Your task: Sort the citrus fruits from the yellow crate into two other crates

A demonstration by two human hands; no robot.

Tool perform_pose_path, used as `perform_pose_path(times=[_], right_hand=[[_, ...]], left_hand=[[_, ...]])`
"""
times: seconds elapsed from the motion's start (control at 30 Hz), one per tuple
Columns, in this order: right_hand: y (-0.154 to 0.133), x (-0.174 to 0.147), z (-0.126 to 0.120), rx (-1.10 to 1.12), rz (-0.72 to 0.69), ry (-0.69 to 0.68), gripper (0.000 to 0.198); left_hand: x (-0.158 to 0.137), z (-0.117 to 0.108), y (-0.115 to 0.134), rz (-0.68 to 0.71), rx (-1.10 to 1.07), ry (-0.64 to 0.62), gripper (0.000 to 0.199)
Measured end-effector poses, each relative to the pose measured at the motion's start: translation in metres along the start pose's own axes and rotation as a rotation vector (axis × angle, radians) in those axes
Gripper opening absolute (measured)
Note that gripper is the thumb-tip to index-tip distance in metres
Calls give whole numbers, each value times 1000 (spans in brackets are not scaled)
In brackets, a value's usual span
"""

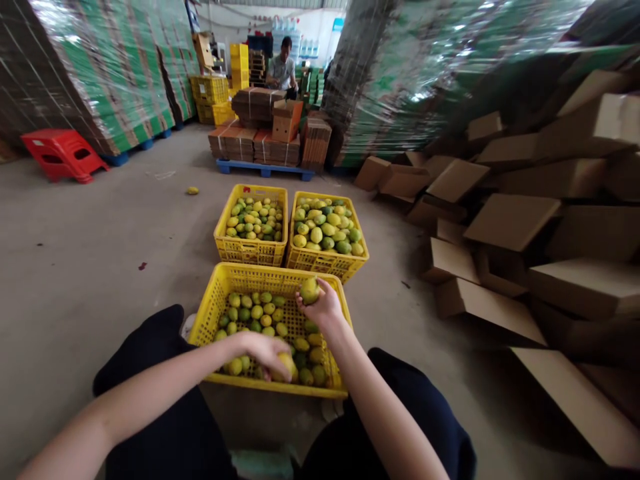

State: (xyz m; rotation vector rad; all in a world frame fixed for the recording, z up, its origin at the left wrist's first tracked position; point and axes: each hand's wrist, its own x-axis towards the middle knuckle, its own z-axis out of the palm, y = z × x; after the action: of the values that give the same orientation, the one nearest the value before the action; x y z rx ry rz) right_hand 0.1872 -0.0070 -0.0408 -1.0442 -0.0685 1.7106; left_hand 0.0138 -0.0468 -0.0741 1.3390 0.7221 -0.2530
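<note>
In front of my knees stands a yellow plastic crate (270,269) with green and yellow lemons (257,311) spread over its floor. My right hand (323,303) is raised above the crate's right part, its fingers closed around a yellow-green lemon (309,291). Lower down, my left hand (270,355) reaches across inside the crate near its front wall. Its fingers curl over a yellow lemon (287,367), partly hidden by the hand.
Two more crates (251,252) (327,261) full of lemons touch the far side. Open cardboard boxes (513,220) pile up at right. A red stool (63,153), a loose lemon (193,191) and a blue pallet (265,168) of flattened cartons lie beyond. A person (283,70) stands behind.
</note>
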Motion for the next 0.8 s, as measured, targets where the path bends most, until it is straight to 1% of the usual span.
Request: perform_pose_path(times=[0.07,0.1,0.17,0.23,0.33,0.4,0.47,0.57,0.6,0.7,0.73,0.8], right_hand=[[-1,1,-4,-2,-6,1,21],[-1,1,-5,-6,-16,-15,21],[-3,-1,-5,-14,-43,-54,20],[-4,-3,-5,-7,-68,-58,19],[-5,-5,-2,27,-91,-16,16],[-5,-7,1,29,-118,-51,17],[-6,-10,4,28,-141,-111,20],[-9,-18,11,74,-133,-121,24],[-10,-21,13,92,-124,-106,24],[-10,-27,17,106,-98,-88,24],[-8,-28,18,97,-83,-95,24],[-2,-30,19,66,-51,-144,27]], left_hand=[[11,14,-21,-143,85,-118,39],[14,15,-29,-168,96,-154,39],[14,9,-36,-152,86,-182,38],[9,-8,-34,-101,41,-141,39],[-1,-35,-20,-17,-69,0,35],[-9,-46,-9,50,-141,107,30],[-16,-50,2,104,-193,164,31],[-28,-50,18,187,-310,139,36],[-31,-50,23,237,-394,115,36],[-38,-53,34,442,-723,55,31],[-39,-55,37,504,-821,62,32],[-39,-57,39,581,-961,129,32]])
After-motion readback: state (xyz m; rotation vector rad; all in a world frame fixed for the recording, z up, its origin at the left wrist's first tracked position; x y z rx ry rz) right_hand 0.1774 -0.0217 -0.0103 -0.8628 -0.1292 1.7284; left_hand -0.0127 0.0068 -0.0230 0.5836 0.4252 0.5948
